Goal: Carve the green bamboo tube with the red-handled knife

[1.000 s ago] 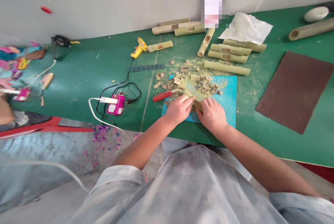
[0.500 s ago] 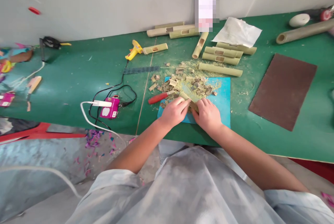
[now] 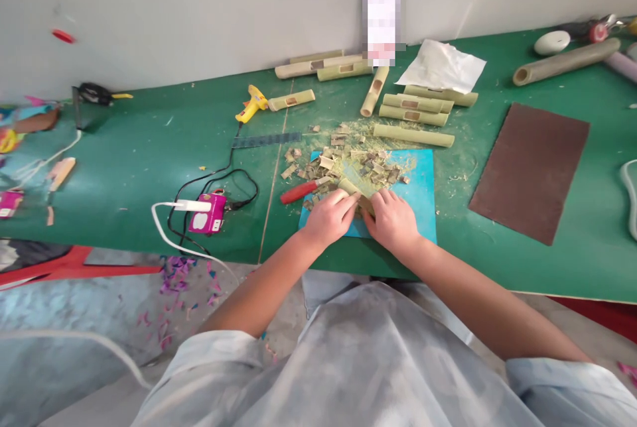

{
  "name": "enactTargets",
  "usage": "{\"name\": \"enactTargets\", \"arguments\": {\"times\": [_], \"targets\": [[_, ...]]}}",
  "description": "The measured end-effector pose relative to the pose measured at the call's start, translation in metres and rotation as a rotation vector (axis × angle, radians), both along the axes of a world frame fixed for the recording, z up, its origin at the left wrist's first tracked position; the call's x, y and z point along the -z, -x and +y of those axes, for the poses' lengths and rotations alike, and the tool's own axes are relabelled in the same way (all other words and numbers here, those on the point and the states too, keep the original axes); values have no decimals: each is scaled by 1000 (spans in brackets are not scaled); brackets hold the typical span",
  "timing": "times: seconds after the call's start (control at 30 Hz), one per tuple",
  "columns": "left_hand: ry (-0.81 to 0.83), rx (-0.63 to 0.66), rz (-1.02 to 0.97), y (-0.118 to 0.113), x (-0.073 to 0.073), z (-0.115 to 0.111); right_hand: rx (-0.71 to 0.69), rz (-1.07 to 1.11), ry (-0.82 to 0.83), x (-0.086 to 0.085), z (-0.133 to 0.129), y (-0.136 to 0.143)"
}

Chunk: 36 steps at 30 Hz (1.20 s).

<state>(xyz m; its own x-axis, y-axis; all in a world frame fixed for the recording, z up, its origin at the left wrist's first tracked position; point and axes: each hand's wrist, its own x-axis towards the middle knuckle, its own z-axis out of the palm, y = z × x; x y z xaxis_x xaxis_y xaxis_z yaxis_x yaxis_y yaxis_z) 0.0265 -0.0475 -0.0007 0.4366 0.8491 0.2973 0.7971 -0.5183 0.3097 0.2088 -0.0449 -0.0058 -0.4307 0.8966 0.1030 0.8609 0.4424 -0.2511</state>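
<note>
My left hand (image 3: 328,216) is closed on a short bamboo tube (image 3: 347,185), whose pale end shows past the fingertips. Against the same tube, from the other side, my right hand (image 3: 395,218) presses with bent fingers; its thumb is near the tube's lower part. Much of the tube is hidden under the fingers. Beneath both hands lies a blue mat (image 3: 421,195), strewn with bamboo chips (image 3: 326,162) and sawdust. A red-handled knife (image 3: 298,192) rests left of my left hand. A pale, see-through strip (image 3: 359,174) lies among the chips, its kind unclear.
Several notched bamboo tubes (image 3: 413,115) lie behind the mat, some under white paper (image 3: 440,67). A yellow glue gun (image 3: 252,104) and a magenta power adapter (image 3: 208,213) with cables are to the left. A brown sheet (image 3: 530,172) lies right; a blurred phone-like panel (image 3: 381,19) leans on the wall.
The view has shifted slightly, so the table's things sit a little further left at the right side. Both hands keep nearly the same hold on the bamboo tube.
</note>
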Motion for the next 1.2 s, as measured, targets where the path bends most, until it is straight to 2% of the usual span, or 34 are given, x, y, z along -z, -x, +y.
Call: {"name": "enactTargets", "arguments": {"times": [1.2], "targets": [[11,8,-9,-3,1,2,-17,-7,19,-2,-1,0]]}}
